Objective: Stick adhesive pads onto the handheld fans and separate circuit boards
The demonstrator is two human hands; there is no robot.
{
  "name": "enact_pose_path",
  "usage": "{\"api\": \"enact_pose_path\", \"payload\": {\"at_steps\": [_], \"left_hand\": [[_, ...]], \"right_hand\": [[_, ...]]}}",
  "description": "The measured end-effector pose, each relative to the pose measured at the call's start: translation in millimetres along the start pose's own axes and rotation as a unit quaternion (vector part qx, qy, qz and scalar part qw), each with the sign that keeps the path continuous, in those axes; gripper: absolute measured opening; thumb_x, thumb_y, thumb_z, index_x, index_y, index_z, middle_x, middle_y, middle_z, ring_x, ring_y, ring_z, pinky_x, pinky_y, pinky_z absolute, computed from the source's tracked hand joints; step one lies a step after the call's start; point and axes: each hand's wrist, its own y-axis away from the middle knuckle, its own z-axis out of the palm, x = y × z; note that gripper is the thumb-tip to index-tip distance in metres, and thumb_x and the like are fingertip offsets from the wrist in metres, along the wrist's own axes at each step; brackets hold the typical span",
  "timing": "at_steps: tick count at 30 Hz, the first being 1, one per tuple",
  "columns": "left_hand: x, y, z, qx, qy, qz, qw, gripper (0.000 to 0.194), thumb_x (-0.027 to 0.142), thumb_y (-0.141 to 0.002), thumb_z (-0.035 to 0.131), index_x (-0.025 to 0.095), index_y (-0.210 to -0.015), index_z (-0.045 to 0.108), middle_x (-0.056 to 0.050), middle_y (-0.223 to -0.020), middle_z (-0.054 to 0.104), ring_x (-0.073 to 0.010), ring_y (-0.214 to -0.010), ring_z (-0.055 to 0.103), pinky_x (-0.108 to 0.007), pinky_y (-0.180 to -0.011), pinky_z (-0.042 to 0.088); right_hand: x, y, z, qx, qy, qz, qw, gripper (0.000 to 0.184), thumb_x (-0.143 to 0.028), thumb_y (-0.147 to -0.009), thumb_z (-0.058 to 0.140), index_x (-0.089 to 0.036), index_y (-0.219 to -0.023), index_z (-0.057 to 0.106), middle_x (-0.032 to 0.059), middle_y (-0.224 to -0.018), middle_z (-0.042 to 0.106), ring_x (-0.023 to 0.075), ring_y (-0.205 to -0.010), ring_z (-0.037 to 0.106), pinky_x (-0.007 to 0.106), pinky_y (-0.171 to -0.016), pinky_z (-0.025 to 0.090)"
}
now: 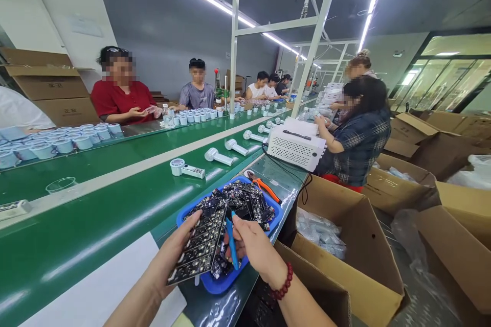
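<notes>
My left hand (174, 250) grips the left edge of a black circuit board panel (203, 242), which is tilted and made up of several joined strips. In my right hand (249, 242) is a blue-handled cutter (231, 245), its tip against the panel's upper right edge. The small jaws are partly hidden by the board. Both hands are over a blue tray (218, 286) heaped with small black circuit boards (249, 202). Beside the tray's far right rim lie orange-handled pliers (266, 188).
A green conveyor (126, 209) carries white handheld fan bodies (187, 168). A white slotted machine (295, 145) with a black cable stands beyond the tray. Open cardboard boxes (345, 245) with bagged parts are at the right. White paper (103, 286) lies at lower left. Co-workers sit along the line.
</notes>
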Motion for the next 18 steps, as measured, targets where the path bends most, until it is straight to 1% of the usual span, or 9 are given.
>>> {"api": "enact_pose_path", "payload": {"at_steps": [2, 3, 5, 8, 11, 14, 16, 18], "left_hand": [[0, -1, -2.7, -0.01, -0.019, 0.021, 1.0, 0.053, 0.034, -0.069, 0.084, 0.021, -0.117, 0.065, -0.008, -0.1, 0.077, -0.0221, -0.086, 0.074, -0.027, -0.073, 0.057], [-1, -1, -3.6, -0.015, -0.03, 0.029, 0.999, 0.061, 0.032, -0.065, 0.087, 0.021, -0.121, 0.063, -0.008, -0.101, 0.076, -0.0225, -0.087, 0.074, -0.028, -0.074, 0.057], [-3, -2, -4.7, -0.015, -0.051, 0.052, 0.997, 0.073, 0.035, -0.061, 0.089, 0.023, -0.126, 0.058, -0.008, -0.1, 0.077, -0.0249, -0.084, 0.074, -0.032, -0.07, 0.058], [-2, -3, -6.5, -0.01, -0.076, 0.093, 0.993, 0.083, 0.044, -0.054, 0.091, 0.023, -0.126, 0.056, -0.007, -0.096, 0.076, -0.0257, -0.078, 0.073, -0.035, -0.067, 0.057], [2, -3, -9.5, -0.021, -0.102, 0.113, 0.988, 0.082, 0.048, -0.052, 0.091, 0.023, -0.122, 0.057, -0.006, -0.091, 0.076, -0.024, -0.071, 0.071, -0.036, -0.065, 0.057], [5, -3, -11.6, -0.003, -0.127, 0.139, 0.982, 0.077, 0.052, -0.053, 0.089, 0.024, -0.118, 0.059, -0.004, -0.087, 0.075, -0.0212, -0.064, 0.068, -0.033, -0.06, 0.055], [5, -2, -11.5, 0.016, -0.134, 0.149, 0.98, 0.074, 0.057, -0.054, 0.086, 0.025, -0.115, 0.06, -0.002, -0.083, 0.074, -0.0205, -0.062, 0.067, -0.032, -0.058, 0.054], [3, -2, -10.3, 0.029, -0.124, 0.143, 0.981, 0.07, 0.062, -0.056, 0.083, 0.026, -0.112, 0.06, 0.001, -0.076, 0.072, -0.0197, -0.059, 0.066, -0.03, -0.055, 0.053]], "right_hand": [[1, -4, -4, 0.004, 0.019, -0.003, 1.0, 0.075, -0.098, -0.056, 0.049, -0.025, -0.057, 0.034, -0.0079, -0.052, 0.039, 0.0088, -0.044, 0.04, 0.025, -0.046, 0.039], [1, -4, -6, 0.0, 0.029, -0.006, 1.0, 0.075, -0.098, -0.056, 0.05, -0.025, -0.057, 0.034, -0.0085, -0.052, 0.036, 0.0087, -0.045, 0.038, 0.025, -0.046, 0.038], [0, 0, -10, -0.019, 0.049, -0.012, 0.999, 0.074, -0.097, -0.058, 0.05, -0.025, -0.055, 0.034, -0.0086, -0.054, 0.033, 0.0091, -0.048, 0.036, 0.025, -0.048, 0.038], [-2, 14, -16, -0.053, 0.079, -0.027, 0.995, 0.071, -0.093, -0.067, 0.05, -0.024, -0.056, 0.036, -0.0071, -0.057, 0.034, 0.0112, -0.054, 0.041, 0.027, -0.055, 0.042], [-5, 26, -20, -0.062, 0.106, -0.043, 0.991, 0.068, -0.088, -0.075, 0.05, -0.023, -0.056, 0.038, -0.0058, -0.056, 0.038, 0.013, -0.057, 0.046, 0.028, -0.059, 0.04], [-6, 31, -18, -0.051, 0.119, -0.057, 0.99, 0.066, -0.084, -0.078, 0.052, -0.021, -0.057, 0.046, -0.0026, -0.057, 0.05, 0.0133, -0.058, 0.049, 0.028, -0.059, 0.037], [-4, 30, -13, -0.047, 0.099, -0.059, 0.992, 0.067, -0.085, -0.078, 0.051, -0.02, -0.06, 0.05, -0.0012, -0.06, 0.054, 0.0129, -0.056, 0.05, 0.028, -0.056, 0.037], [0, 27, -8, -0.055, 0.055, -0.05, 0.996, 0.07, -0.089, -0.075, 0.047, -0.021, -0.06, 0.048, -0.0021, -0.059, 0.052, 0.0121, -0.052, 0.05, 0.027, -0.052, 0.039]]}}
